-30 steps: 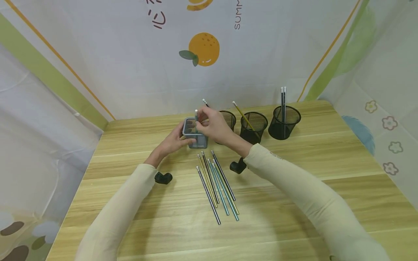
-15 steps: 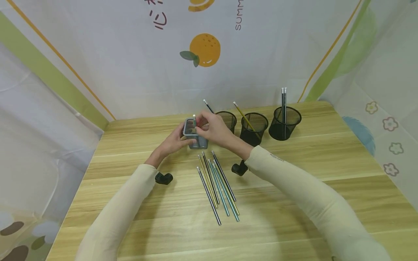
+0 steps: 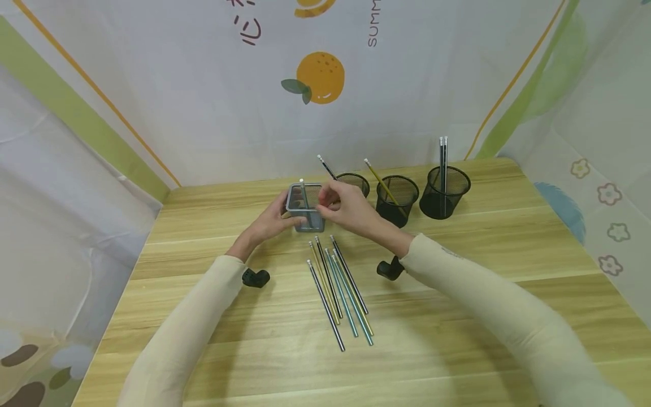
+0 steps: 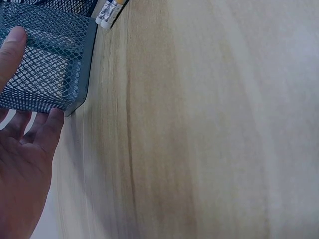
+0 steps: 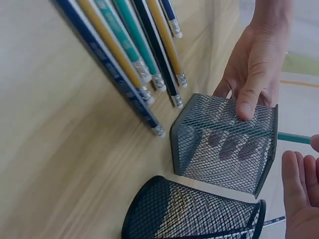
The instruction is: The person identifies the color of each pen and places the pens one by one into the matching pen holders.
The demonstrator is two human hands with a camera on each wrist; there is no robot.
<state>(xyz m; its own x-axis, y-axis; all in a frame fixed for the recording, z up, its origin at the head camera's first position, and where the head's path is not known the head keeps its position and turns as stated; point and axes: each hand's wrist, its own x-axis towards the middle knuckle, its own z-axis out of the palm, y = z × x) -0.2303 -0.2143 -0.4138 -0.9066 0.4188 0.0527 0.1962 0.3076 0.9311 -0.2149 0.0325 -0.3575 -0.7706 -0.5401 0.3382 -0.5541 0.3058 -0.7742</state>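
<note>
My left hand (image 3: 270, 221) holds a square mesh pencil cup (image 3: 312, 221) upright, thumb on its near side and fingers round the other. In the left wrist view, the thumb and fingers span the cup's mesh wall (image 4: 45, 64). A teal pencil (image 3: 304, 195) leans inside the cup, eraser end up above the rim. Just right of the rim, my right hand (image 3: 352, 209) is apart from the pencil, its fingers loosely bent and holding nothing. Through the mesh in the right wrist view, the pencil (image 5: 294, 138) runs down the cup.
Several pencils (image 3: 339, 288) in blue, yellow, black and teal lie in front of the cup. Three round black mesh cups (image 3: 439, 198) stand to the right with pencils in them; my right hand partly hides the nearest. A patterned cloth (image 3: 407, 85) hangs behind the table.
The teal pencil has gone down into the square cup and now leans there. My right hand has let go of it and moved right. My left hand keeps its grip.
</note>
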